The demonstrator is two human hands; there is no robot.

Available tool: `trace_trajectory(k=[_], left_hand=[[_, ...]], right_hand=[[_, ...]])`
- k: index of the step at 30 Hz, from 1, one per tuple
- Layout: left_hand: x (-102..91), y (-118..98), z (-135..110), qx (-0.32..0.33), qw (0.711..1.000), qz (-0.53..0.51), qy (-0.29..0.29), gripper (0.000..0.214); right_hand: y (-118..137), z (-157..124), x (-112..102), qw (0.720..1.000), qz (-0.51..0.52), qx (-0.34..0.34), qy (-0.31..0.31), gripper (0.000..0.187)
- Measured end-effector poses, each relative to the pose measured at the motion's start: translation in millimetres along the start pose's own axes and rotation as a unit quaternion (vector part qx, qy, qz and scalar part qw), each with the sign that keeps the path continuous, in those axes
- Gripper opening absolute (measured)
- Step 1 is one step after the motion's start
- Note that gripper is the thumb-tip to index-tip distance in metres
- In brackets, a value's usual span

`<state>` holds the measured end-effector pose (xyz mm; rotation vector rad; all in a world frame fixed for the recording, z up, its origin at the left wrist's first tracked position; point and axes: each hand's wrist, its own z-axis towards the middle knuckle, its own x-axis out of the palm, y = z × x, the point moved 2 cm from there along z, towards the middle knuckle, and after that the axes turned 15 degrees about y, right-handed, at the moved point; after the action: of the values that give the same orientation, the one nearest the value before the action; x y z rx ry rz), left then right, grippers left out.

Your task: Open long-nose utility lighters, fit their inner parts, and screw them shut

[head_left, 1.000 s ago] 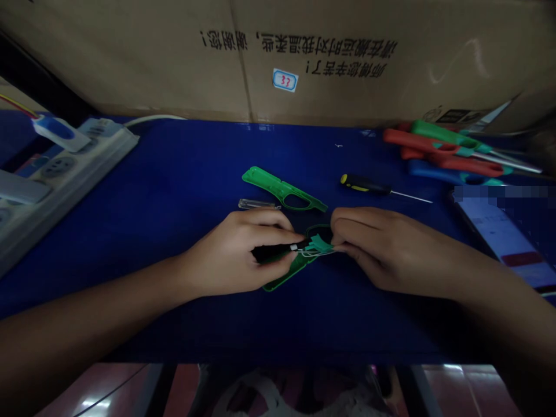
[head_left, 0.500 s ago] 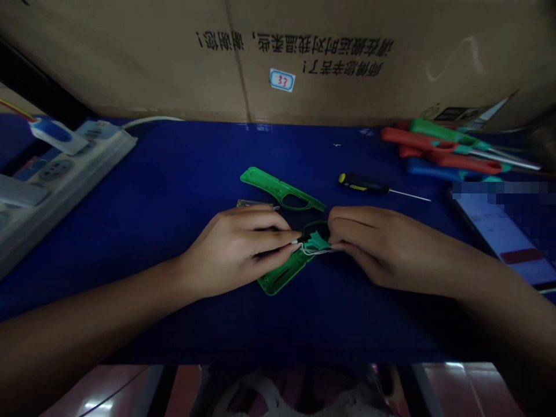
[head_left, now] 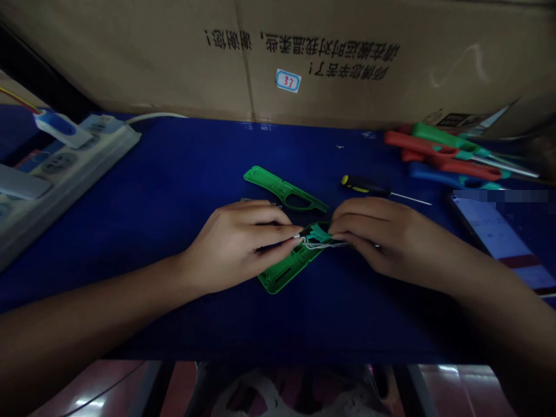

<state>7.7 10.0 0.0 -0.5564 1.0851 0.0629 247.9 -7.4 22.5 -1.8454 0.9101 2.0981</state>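
My left hand [head_left: 247, 240] is closed in a pinch on a small white-tipped black part with thin white wires [head_left: 319, 246]. Just beneath its fingertips lies an open green lighter shell half [head_left: 284, 272], hollow side up. My right hand [head_left: 377, 231] is closed at the shell's far end, fingertips against a teal plastic part [head_left: 320, 234]; its exact hold is partly hidden. A small bright tip shows below the right fingers. The other green shell half [head_left: 282, 188], with its finger loop, rests behind my hands. A small clear piece [head_left: 256, 202] is mostly covered by my left hand.
A black-and-yellow screwdriver [head_left: 365, 185] lies behind my right hand. Several long-nosed lighters [head_left: 443, 153] are piled at the back right, near a phone [head_left: 499, 237]. A power strip [head_left: 108, 142] stands at left. A large cardboard box [head_left: 152, 63] closes off the back.
My right hand has shifted slightly up and right, and more of the white wires shows under its fingers. The left hand keeps its pinch. The whole view has moved a little.
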Motion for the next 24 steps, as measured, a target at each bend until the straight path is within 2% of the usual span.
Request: trace_trajectory(k=[8, 17, 24], left_hand=[[-1.2, -2.5, 0.3, 0.014, 0.999, 0.007, -0.052, 0.011], [-4.2, -4.0, 0.8, 0.031, 0.996, 0.039, -0.07, 0.013], [-6.2, -6.7, 1.5, 0.039, 0.994, 0.058, -0.084, 0.012]], right_hand=[[2.5, 1.0, -4.3, 0.999, -0.024, -0.012, -0.03, 0.018], [4.1, -0.6, -5.2, 0.998, -0.022, -0.016, -0.049, 0.018], [9.3, -0.4, -3.6, 0.994, -0.086, -0.04, -0.061, 0.017]])
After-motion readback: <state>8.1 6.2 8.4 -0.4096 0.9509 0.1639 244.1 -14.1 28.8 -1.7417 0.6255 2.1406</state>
